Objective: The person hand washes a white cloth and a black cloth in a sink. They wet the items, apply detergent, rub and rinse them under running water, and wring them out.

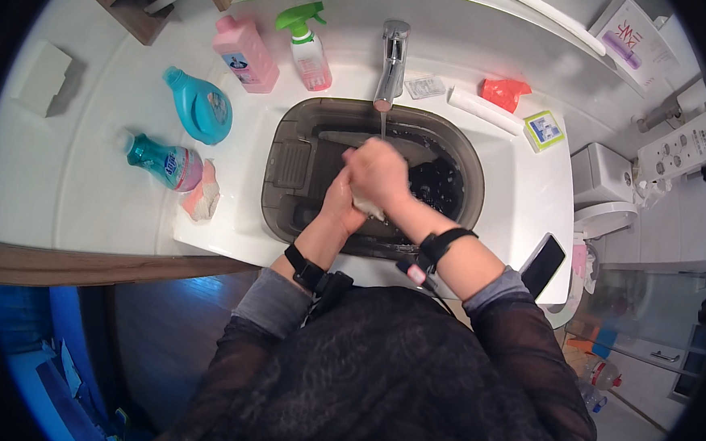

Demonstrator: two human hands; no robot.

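Observation:
Over a dark translucent plastic basin [475, 161] set in the white washbasin, my two hands press together around a pale cloth [368, 206]. My left hand [341, 201] lies beneath and to the left, closed on the cloth. From above, my right hand [380, 169] grips it too, slightly blurred; the fingers of both hands are partly hidden. Water runs from the chrome faucet [393, 65] just behind my hands. Beneath them the basin holds water and dark, wet material, with a ribbed washboard part [292, 163] at its left.
Left of the basin are a teal bottle [201, 109], a green-and-pink bottle [165, 163], a pink bottle [246, 56], a spray bottle [310, 57] and a pink-white cloth [202, 193]. On the right lie a white roll [486, 110], a red wrapper [503, 94], a green-white box [543, 131] and a phone [544, 265].

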